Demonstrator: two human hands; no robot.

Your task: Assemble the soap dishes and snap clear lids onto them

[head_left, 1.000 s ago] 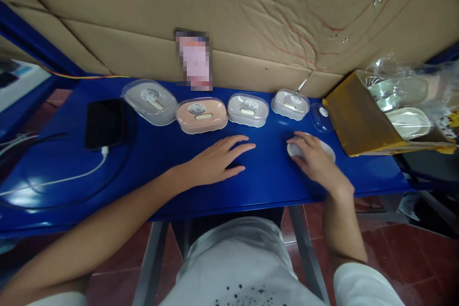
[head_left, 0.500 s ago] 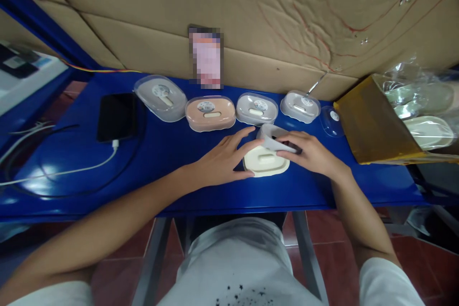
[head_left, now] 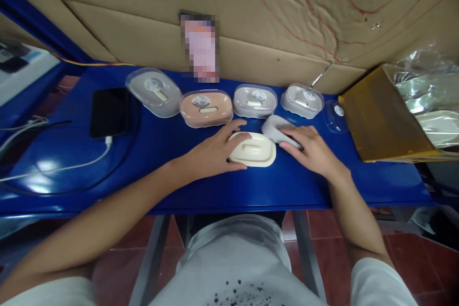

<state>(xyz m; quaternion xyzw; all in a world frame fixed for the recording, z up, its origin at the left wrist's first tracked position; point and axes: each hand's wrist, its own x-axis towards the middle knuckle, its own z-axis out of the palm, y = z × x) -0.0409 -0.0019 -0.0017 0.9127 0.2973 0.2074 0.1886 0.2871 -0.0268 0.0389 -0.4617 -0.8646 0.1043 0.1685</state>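
Observation:
A cream oval tray point(head_left: 255, 151) with a raised middle lies on the blue table. Around its left end my left hand point(head_left: 218, 150) has its fingers spread, thumb at the near edge and fingertips over the far side. Just right of the tray, my right hand point(head_left: 310, 148) grips a light grey oval piece point(head_left: 278, 128) between thumb and fingers. Behind them stand clear-covered cases: a grey one point(head_left: 147, 100), a peach one point(head_left: 197, 114), another grey one point(head_left: 245, 109) and one more grey point(head_left: 297, 107).
A clear lid point(head_left: 335, 117) lies near an open cardboard box point(head_left: 380, 119) holding wrapped parts at the right. On the left are a black phone point(head_left: 109, 112) and a white cable point(head_left: 79, 169). A cardboard panel point(head_left: 272, 14) rises behind the table.
The grey piece has come away from above the cream tray and is now to its right, lower and more tilted over. My left hand has shifted slightly left with the tray.

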